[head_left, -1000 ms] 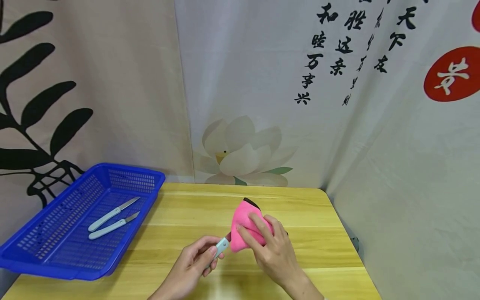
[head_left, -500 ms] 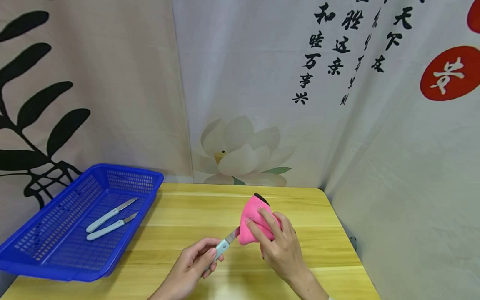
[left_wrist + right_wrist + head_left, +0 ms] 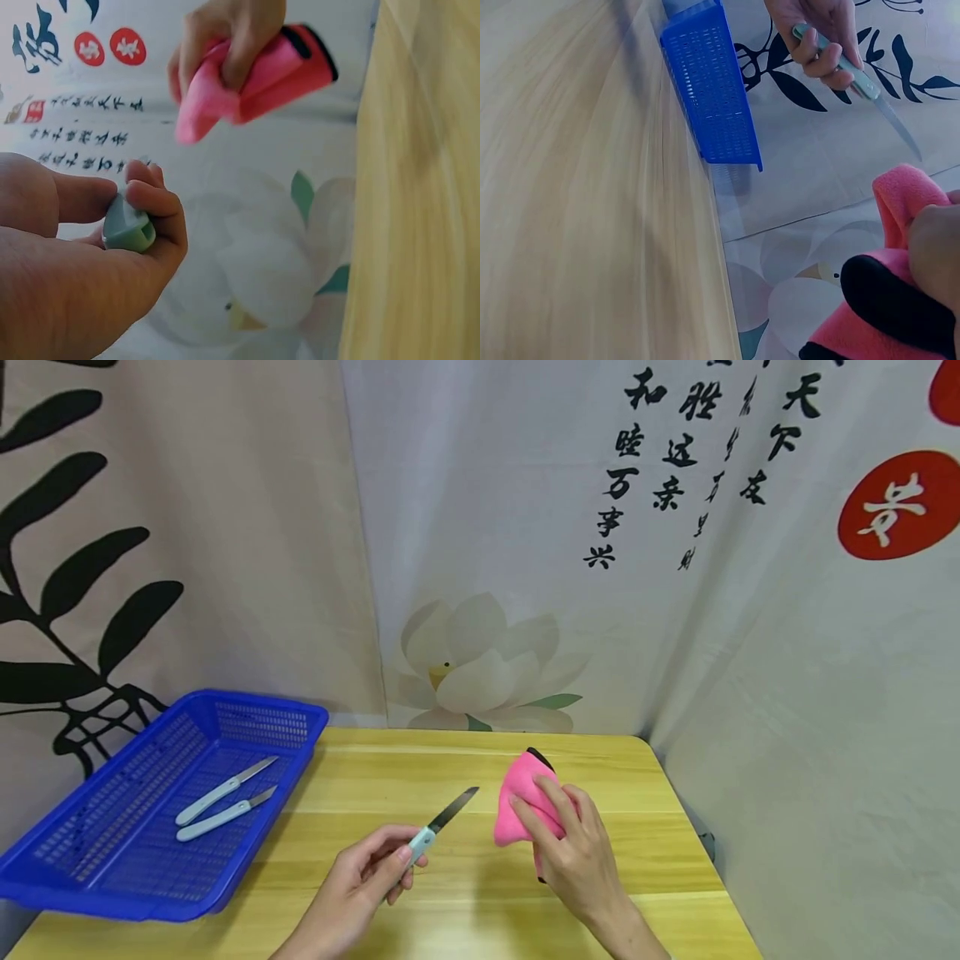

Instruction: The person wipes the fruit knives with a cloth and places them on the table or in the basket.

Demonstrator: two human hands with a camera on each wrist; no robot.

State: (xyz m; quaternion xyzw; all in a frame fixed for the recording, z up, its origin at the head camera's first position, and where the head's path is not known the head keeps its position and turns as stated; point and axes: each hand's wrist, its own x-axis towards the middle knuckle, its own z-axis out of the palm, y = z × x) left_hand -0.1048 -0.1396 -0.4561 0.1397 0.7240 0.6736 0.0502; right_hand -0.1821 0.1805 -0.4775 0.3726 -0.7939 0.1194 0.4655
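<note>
My left hand [image 3: 367, 872] grips a small knife [image 3: 442, 818] by its pale green handle, the bare blade pointing up and to the right. In the left wrist view the butt of the knife handle [image 3: 127, 225] shows between thumb and fingers. My right hand [image 3: 577, 856] holds a folded pink cloth [image 3: 517, 802] with black edging, bunched under the fingers. The knife tip stands a short gap to the left of the cloth. In the right wrist view the blade [image 3: 896, 124] points toward the cloth's pink fold [image 3: 907, 191].
On the left a blue plastic basket [image 3: 97, 893] stands at the table's edge. Two similar knives [image 3: 217, 802] lie inside it, blades toward the back right. Beneath my hands is a wood-grain table [image 3: 637, 893]. A printed curtain [image 3: 480, 510] hangs behind it.
The blade, partly inside the cloth a second ago, has come out fully. My right hand has moved the cloth right, and my left hand has drawn the knife slightly left and down.
</note>
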